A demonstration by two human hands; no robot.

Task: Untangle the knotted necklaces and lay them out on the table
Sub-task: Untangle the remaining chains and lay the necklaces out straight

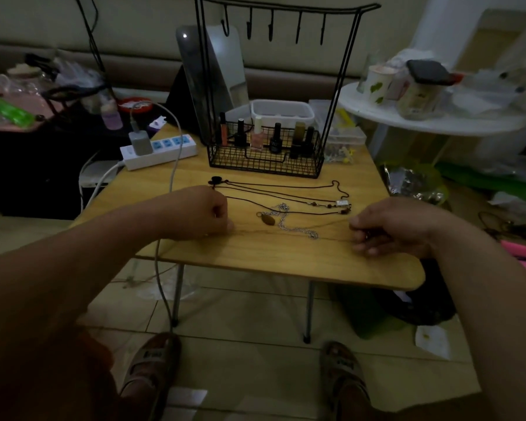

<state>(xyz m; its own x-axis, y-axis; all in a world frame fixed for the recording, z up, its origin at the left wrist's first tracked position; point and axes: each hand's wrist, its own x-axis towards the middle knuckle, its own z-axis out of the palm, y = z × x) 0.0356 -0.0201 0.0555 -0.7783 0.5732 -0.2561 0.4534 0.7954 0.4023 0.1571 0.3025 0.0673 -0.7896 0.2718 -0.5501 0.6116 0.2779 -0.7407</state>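
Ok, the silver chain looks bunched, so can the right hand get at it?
Probably yes: the chain lies on the table just left of the right hand, nothing between, though that hand is pinching a cord.

Home living room; sofa [134, 56] behind; cluttered folding table [286, 253] (nail polish [257, 138]).

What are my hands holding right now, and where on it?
A thin cord necklace stretched over the table: the left hand pinches one end, the right hand the other.
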